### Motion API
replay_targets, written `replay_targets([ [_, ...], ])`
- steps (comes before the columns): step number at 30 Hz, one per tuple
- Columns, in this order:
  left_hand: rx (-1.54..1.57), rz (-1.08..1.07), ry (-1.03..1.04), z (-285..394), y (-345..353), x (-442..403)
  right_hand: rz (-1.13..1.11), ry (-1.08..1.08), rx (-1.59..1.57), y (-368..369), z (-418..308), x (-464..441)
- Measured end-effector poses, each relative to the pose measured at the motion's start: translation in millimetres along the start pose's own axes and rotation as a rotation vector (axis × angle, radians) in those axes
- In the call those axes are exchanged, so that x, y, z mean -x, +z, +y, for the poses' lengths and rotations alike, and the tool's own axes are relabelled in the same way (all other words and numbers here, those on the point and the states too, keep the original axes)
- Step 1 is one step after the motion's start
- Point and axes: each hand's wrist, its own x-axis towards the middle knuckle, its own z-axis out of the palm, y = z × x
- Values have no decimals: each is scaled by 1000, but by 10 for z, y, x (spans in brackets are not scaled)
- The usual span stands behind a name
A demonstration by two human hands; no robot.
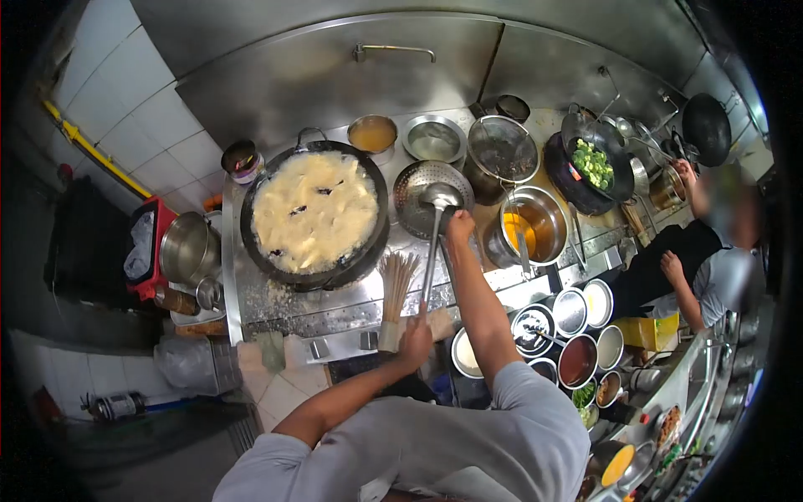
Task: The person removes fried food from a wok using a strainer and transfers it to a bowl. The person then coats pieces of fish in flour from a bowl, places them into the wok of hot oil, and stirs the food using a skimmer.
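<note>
My left hand (416, 341) is closed around the lower end of the long handle of a metal ladle (432, 251). The ladle's bowl rests over a perforated strainer (410, 201). Beside that bowl, my right hand (459, 227) is closed, with something small and dark at its fingertips that I cannot make out. Left of the strainer, a big wok (381, 238) is full of pale, foaming liquid with pieces frying in it. A bamboo brush (397, 284) stands just left of the ladle handle.
Behind the strainer are a bowl of clear liquid (434, 138) and a pot of yellowish liquid (372, 134). A pot with orange liquid (544, 222) stands to the right. Farther right, another person (690, 276) works by a wok with green vegetables (592, 163). Several seasoning tubs (577, 361) sit nearby.
</note>
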Motion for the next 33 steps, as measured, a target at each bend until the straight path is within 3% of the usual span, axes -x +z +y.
replay_targets([
  [1, -96, -60, 58, -316, 384, 113, -82, -55, -136, -148, -120, 191],
  [3, -13, -264, -36, 145, -88, 201, -212, -105, -334, -343, -350, 513],
  [4, -9, -250, -47, 59, 3, 265, -230, -111, -332, -423, -462, 663],
  [7, -24, -283, -48, -188, 321, 400, -393, 259, -398, -856, -1126, 1291],
  [8, -17, -272, -50, -237, 288, 446, -401, 250, -394, -837, -1063, 1413],
  [11, -49, -198, 64, -314, 92, 658, -566, -13, -365, -885, -900, 1935],
  [13, 220, -477, 67, -285, -534, 777, -612, -338, -179, -902, -732, 2336],
  [15, 533, -511, -119, -1241, -253, 1201, -734, -339, -156, -1145, -819, 3037],
  [16, 735, -457, -373, -1443, -428, 1413, -735, -416, 158, -1222, -685, 3327],
  [17, 934, -398, -629, -1652, -643, 1593, -888, -385, 64, -1274, -586, 3628],
  [18, 915, -317, -802, -1941, -810, 1732, -1038, -345, -29, -1324, -499, 3919],
  [19, 881, -158, -1064, -2443, -691, 1804, -1138, -308, 143, -1347, -437, 4130],
  [20, 847, 7, -1046, -3520, -288, 1989, -1231, -265, 317, -1372, -373, 4316],
  [23, 645, 313, -1092, -2913, -1135, 1737, -1280, -264, 377, -1327, 287, 4710],
  [24, 649, 332, -955, -3611, -800, 1690, -1273, -261, 392, -1319, 390, 4783],
  [28, 530, 95, -685, -3379, -865, 1629, -1241, -128, 553, -1208, 738, 4999],
  [30, 419, -61, -669, -2856, -1216, 1649, -1162, -261, 592, -1110, 906, 5115],
  [31, 453, -108, -692, -2835, -1211, 1699, -1163, -256, 585, -1079, 925, 5189],
  [33, 561, -258, -666, -2480, -1560, 1779, -1016, -455, 549, -1031, 950, 5304],
])
